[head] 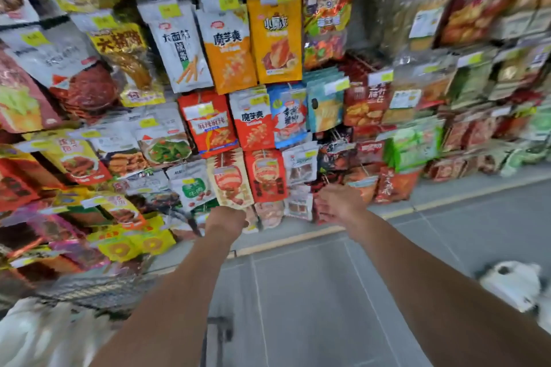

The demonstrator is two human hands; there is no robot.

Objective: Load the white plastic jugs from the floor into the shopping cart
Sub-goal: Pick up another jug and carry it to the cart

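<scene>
The head view is smeared by motion, so fine detail is poor. Both bare arms stretch forward at about the same height, as if balancing or steering rather than lifting. The left hand [227, 219] shows only its back, with the knuckles bunched; whether it is clenched on something or on nothing I cannot tell, since its fingers are hidden. The right hand [337, 202] hangs in the air in front of the lowest packets, fingers loose and slightly spread, grasping nothing.

The shopping cart [89, 289] sits at the lower left, its wire wall close by the left forearm, probably parked there to keep the carry short. A pale white mass [32, 334] lies inside it, likely jugs already loaded, though the blur forbids certainty.

One white plastic jug [511, 284] stands on the grey tiled floor [313, 292] at the lower right, well apart from both hands and on the far side of the right arm from the cart; it looks not yet loaded. A second white shape shows at the frame edge below it, too cut off to name.

Hanging snack packets [268, 39] fill the rack ahead; a yellow line [298, 237] runs along its foot. By my judgement the next move calls for a turn right and a stoop to the jug.
</scene>
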